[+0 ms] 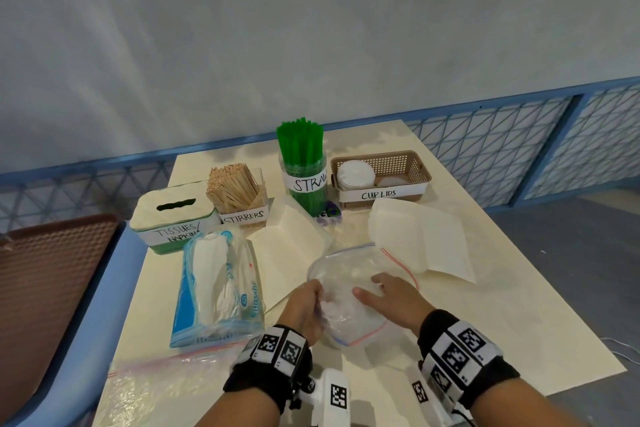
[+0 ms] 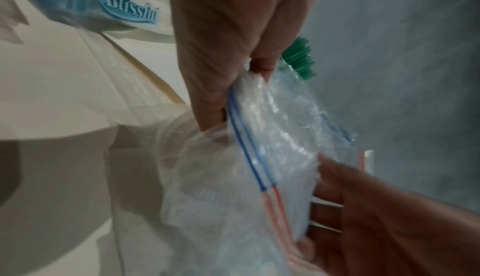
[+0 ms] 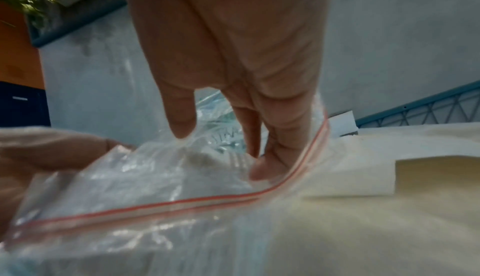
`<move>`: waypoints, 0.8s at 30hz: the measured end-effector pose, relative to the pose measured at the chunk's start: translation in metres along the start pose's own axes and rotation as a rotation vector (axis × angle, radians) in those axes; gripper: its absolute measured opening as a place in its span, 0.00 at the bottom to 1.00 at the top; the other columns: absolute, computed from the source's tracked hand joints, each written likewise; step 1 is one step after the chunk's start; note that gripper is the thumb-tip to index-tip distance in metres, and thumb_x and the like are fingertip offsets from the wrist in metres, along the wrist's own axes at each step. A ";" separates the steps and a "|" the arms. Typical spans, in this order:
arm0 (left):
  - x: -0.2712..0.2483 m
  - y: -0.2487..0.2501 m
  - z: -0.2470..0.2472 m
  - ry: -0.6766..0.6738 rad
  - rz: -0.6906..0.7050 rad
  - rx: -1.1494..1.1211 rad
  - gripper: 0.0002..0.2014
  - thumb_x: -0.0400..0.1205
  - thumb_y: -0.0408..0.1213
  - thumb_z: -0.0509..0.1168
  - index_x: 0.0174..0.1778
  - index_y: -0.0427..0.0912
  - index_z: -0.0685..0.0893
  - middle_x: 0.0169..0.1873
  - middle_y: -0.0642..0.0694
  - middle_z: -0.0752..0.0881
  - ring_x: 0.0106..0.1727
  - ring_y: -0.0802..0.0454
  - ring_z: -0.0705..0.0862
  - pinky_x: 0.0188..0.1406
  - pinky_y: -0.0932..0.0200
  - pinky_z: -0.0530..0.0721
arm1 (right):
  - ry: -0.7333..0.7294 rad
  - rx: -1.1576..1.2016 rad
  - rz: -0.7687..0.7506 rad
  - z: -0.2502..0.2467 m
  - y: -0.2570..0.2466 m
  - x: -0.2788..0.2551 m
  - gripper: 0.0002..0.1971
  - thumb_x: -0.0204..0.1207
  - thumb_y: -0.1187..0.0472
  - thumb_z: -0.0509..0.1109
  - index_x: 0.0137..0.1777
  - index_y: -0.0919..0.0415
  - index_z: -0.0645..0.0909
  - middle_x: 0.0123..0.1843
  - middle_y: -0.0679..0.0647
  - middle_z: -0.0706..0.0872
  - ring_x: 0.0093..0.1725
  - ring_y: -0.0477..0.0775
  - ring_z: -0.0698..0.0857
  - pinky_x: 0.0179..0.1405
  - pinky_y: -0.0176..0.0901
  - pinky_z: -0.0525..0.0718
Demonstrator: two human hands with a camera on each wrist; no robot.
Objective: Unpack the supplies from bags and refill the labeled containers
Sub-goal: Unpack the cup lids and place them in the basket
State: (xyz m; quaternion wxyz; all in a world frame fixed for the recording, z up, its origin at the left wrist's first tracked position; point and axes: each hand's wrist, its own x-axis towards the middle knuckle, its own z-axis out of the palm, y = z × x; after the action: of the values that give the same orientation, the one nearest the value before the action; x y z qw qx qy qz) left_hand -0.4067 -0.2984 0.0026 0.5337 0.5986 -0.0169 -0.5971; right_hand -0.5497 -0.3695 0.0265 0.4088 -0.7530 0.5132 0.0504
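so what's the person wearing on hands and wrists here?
Bare hands, no gloves or sleeves. The left hand and right hand each have a black wrist strap carrying white blocks printed with black square fiducial markers; white marker-tagged camera housings hang under both wrists.

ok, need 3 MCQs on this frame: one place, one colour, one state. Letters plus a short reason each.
1. Where does the tissue pack lie?
A. in the cup lids basket
B. on the table, in front of the tissue box
C. on the chair

2. What colour are the straws?
A. green
B. red
C. white

3. What is the left hand doing?
A. resting flat on the table
B. holding stirrers
C. gripping the zip bag

Answers:
1 B: the head view shows the pack flat just in front of the tissue box.
2 A: the bundle in the labelled jar is green.
3 C: the left wrist view shows its fingers pinching the zip bag by its seal edge, with the right hand at the opening.
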 end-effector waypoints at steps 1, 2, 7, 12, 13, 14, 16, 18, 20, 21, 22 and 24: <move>0.002 0.001 -0.001 0.010 0.002 -0.025 0.09 0.79 0.28 0.53 0.42 0.33 0.79 0.33 0.37 0.81 0.35 0.42 0.80 0.38 0.53 0.80 | 0.021 -0.003 -0.041 -0.003 0.001 0.002 0.31 0.79 0.45 0.64 0.76 0.62 0.65 0.75 0.56 0.73 0.73 0.53 0.73 0.67 0.37 0.68; 0.005 0.000 -0.003 0.013 0.008 -0.061 0.09 0.79 0.30 0.54 0.43 0.33 0.79 0.34 0.37 0.81 0.36 0.43 0.80 0.40 0.52 0.80 | 0.044 0.001 -0.078 -0.006 0.001 0.002 0.28 0.79 0.49 0.64 0.76 0.61 0.67 0.74 0.56 0.74 0.71 0.52 0.74 0.64 0.34 0.68; 0.012 -0.008 -0.010 -0.071 0.029 -0.035 0.21 0.80 0.43 0.58 0.61 0.31 0.82 0.47 0.34 0.87 0.47 0.40 0.85 0.49 0.51 0.82 | 0.112 -0.012 -0.146 0.000 -0.004 -0.002 0.34 0.74 0.44 0.69 0.76 0.60 0.66 0.73 0.54 0.75 0.71 0.53 0.74 0.68 0.38 0.69; 0.014 -0.010 -0.010 -0.202 0.164 0.125 0.20 0.83 0.47 0.60 0.61 0.35 0.83 0.56 0.32 0.87 0.58 0.38 0.86 0.60 0.46 0.83 | 0.129 -0.182 -0.072 0.028 -0.016 0.004 0.49 0.69 0.35 0.68 0.81 0.59 0.50 0.76 0.57 0.68 0.74 0.58 0.69 0.71 0.50 0.72; 0.013 -0.011 -0.009 -0.203 0.203 0.147 0.20 0.83 0.47 0.62 0.62 0.35 0.83 0.56 0.32 0.87 0.58 0.37 0.86 0.62 0.43 0.82 | 0.141 -0.213 -0.055 0.031 -0.019 0.004 0.48 0.69 0.37 0.68 0.81 0.59 0.49 0.76 0.57 0.67 0.74 0.58 0.68 0.71 0.52 0.72; 0.014 -0.012 -0.009 -0.191 0.238 0.169 0.20 0.82 0.47 0.64 0.62 0.36 0.83 0.55 0.33 0.87 0.58 0.38 0.86 0.63 0.42 0.81 | 0.149 -0.246 -0.039 0.035 -0.022 0.005 0.48 0.68 0.38 0.68 0.81 0.59 0.49 0.75 0.57 0.66 0.74 0.59 0.68 0.69 0.53 0.72; 0.020 -0.014 -0.008 -0.072 0.306 0.261 0.22 0.79 0.52 0.66 0.61 0.38 0.83 0.52 0.37 0.89 0.55 0.41 0.88 0.62 0.42 0.83 | 0.150 -0.312 -0.016 0.039 -0.026 0.005 0.48 0.67 0.40 0.68 0.80 0.60 0.48 0.73 0.57 0.65 0.72 0.59 0.67 0.67 0.54 0.74; 0.027 -0.017 -0.008 0.020 0.350 0.359 0.30 0.72 0.61 0.67 0.60 0.41 0.82 0.50 0.41 0.90 0.53 0.43 0.88 0.61 0.41 0.83 | 0.154 -0.359 -0.001 0.041 -0.027 0.007 0.48 0.67 0.40 0.69 0.79 0.61 0.49 0.72 0.58 0.66 0.71 0.60 0.68 0.65 0.54 0.74; 0.027 -0.015 -0.004 0.102 0.404 0.427 0.27 0.77 0.59 0.64 0.62 0.42 0.73 0.49 0.43 0.87 0.52 0.45 0.86 0.59 0.44 0.83 | 0.180 -0.409 0.006 0.039 -0.026 0.012 0.47 0.67 0.37 0.68 0.77 0.64 0.52 0.70 0.58 0.69 0.69 0.59 0.72 0.64 0.53 0.73; 0.026 -0.014 -0.002 0.128 0.451 0.449 0.22 0.81 0.56 0.60 0.63 0.45 0.68 0.46 0.43 0.85 0.49 0.45 0.85 0.56 0.46 0.84 | 0.195 -0.426 0.005 0.035 -0.024 0.014 0.46 0.68 0.36 0.66 0.76 0.65 0.55 0.69 0.57 0.71 0.67 0.59 0.74 0.64 0.52 0.72; 0.027 -0.014 -0.001 0.133 0.520 0.464 0.18 0.84 0.53 0.55 0.63 0.49 0.63 0.43 0.43 0.84 0.46 0.45 0.85 0.53 0.48 0.83 | 0.201 -0.419 0.005 0.032 -0.023 0.017 0.45 0.69 0.37 0.66 0.76 0.67 0.56 0.69 0.57 0.73 0.66 0.58 0.76 0.65 0.52 0.71; 0.019 -0.009 0.001 0.077 0.639 0.507 0.10 0.87 0.49 0.48 0.63 0.57 0.60 0.39 0.43 0.83 0.42 0.46 0.83 0.49 0.51 0.82 | 0.173 -0.289 0.017 0.024 -0.018 0.023 0.45 0.70 0.41 0.67 0.77 0.69 0.54 0.71 0.58 0.73 0.66 0.58 0.77 0.65 0.48 0.73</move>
State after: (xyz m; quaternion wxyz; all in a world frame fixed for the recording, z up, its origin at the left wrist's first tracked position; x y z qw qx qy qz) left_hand -0.4073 -0.3083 -0.0162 0.5280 0.6978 -0.3288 -0.3550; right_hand -0.5158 -0.3671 0.0096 0.2501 -0.8011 0.5403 0.0621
